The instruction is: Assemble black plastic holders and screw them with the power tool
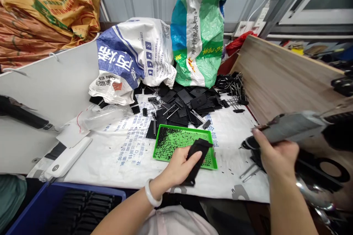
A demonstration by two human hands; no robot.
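Note:
My left hand (180,167) is closed around a flat black plastic part (197,159), tilted with its wider end up, over the near right side of a green tray (215,154). Small black screws (167,139) lie in that tray, heaped at its far left corner and spread over its dotted floor. My right hand (278,158) grips a grey electric screwdriver (295,126), its dark nose pointing left and held apart from the black part. Beyond the tray lies a pile of black plates (187,97) with metal rods (198,115) among them.
A white-and-blue sack (132,55) and a green-and-white sack (201,33) stand behind the pile. A blue crate (116,192) of black parts sits at lower left. Boards wall both sides. Another black screwdriver (24,115) hangs at left; a white device (67,158) lies below it.

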